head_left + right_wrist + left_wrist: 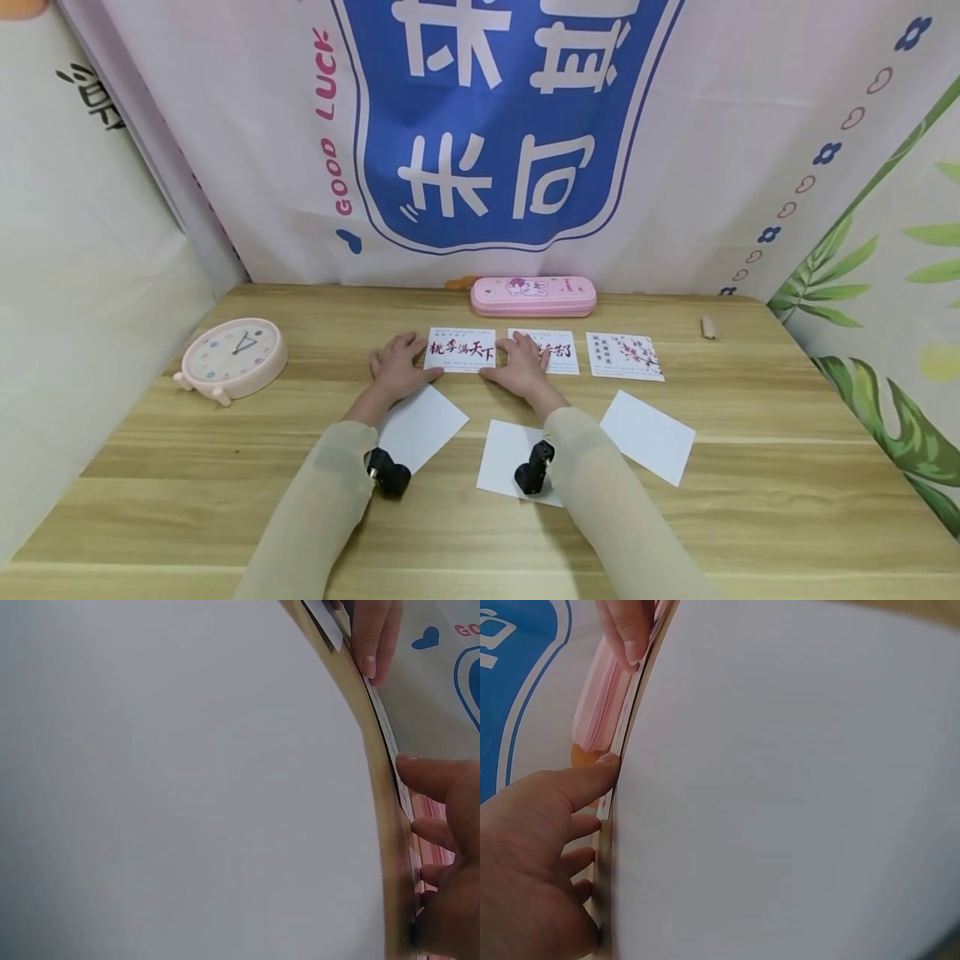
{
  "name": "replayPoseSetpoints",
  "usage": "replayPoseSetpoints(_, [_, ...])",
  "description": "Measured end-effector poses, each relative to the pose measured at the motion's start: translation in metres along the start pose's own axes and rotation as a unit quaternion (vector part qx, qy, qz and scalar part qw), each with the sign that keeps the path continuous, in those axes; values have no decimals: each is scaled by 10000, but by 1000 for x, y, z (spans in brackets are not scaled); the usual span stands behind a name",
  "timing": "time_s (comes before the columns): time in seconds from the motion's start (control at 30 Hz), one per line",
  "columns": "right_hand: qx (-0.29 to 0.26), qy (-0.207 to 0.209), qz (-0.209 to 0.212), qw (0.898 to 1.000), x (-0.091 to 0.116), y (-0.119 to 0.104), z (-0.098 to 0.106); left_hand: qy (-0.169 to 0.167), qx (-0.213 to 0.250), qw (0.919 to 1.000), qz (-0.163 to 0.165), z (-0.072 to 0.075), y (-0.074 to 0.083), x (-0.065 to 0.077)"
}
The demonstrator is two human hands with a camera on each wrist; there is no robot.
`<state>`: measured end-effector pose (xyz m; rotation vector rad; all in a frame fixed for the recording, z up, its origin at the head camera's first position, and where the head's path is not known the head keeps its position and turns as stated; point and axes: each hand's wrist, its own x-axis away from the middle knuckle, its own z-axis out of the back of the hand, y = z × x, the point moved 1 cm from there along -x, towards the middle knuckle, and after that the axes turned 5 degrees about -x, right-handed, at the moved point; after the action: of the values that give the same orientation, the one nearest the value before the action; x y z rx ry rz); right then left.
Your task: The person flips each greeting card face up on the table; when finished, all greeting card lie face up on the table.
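Observation:
A postcard with red calligraphy (461,350) lies flat on the table between both hands. My left hand (397,367) touches its left side, thumb at the lower corner. At its right side rests my right hand (522,365), thumb on the lower right corner, with its other fingers over a second calligraphy postcard (562,357) and hiding part of it. A third postcard with red blossoms (626,357) completes the row on the right. In both wrist views the fingers look extended along the card's edge, and a blank white card (780,787) fills most of the left one.
Nearer to me lie three blank white cards: left (431,425), middle (498,458), partly under the right forearm, and right (648,437). A pink pencil case (532,297) stands behind the row. A pink clock (234,358) is at left, a small beige block (708,327) at right.

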<state>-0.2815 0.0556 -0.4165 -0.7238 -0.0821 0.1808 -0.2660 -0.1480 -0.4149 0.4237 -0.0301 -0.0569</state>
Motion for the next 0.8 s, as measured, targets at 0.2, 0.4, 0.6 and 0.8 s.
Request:
replayPoseSetpoints(0.2, [-21,-69,-47,10000,0,-3,1,-17,52,10000,6,0,-3,-1])
replayPoseSetpoints(0.4, [-24,-94,-121,9999,-1,-4,5,-65,397,9991,-123,6,-6,0])
replayPoseSetpoints(0.6, [-268,29,-350,9990,-3,-7,12,-158,1714,9848,-215,16,-12,3])
replayPoseSetpoints(0.8, [-610,90,-283,9977,0,-12,26,-222,2547,9667,-42,30,-16,11])
